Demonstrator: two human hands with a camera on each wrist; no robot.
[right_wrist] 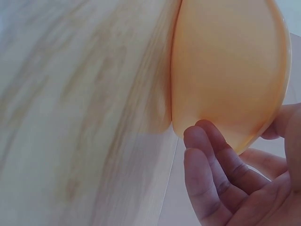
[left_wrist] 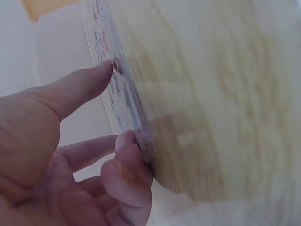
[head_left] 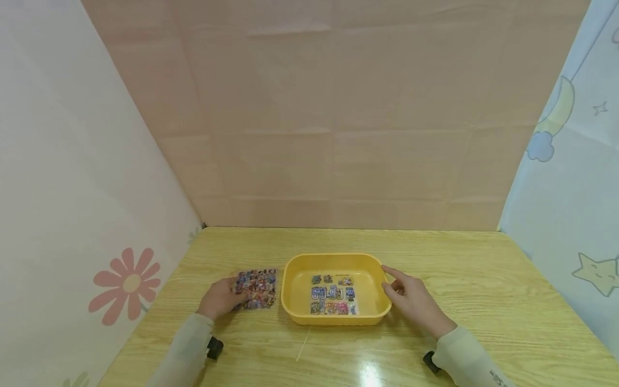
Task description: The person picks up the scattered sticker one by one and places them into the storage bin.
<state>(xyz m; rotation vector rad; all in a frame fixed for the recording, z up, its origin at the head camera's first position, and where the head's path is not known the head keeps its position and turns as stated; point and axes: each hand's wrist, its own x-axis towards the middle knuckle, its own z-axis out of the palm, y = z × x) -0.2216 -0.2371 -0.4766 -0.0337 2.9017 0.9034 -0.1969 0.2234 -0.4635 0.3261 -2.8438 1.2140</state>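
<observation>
At the left of the table, my left hand (head_left: 218, 299) holds the near-left edge of a flat sheet of small colourful stickers (head_left: 259, 287). Its thumb lies on top and the other fingers are at the edge, as the left wrist view shows. Right of the sheet stands a shallow yellow plastic basin (head_left: 333, 319). Several separate stickers (head_left: 333, 293) lie in rows on its bottom, some with numbers or letters. My right hand (head_left: 411, 301) grips the basin's right rim, with fingers against the outer wall (right_wrist: 221, 70) and the thumb at the rim, partly hidden.
The wood-grain table (head_left: 483, 290) runs beneath everything. A plain beige cloth (head_left: 333, 118) hangs behind it. Patterned cloths stand at both sides, one with a red flower (head_left: 130, 282). A thin pale strip (head_left: 303, 344) lies in front of the basin.
</observation>
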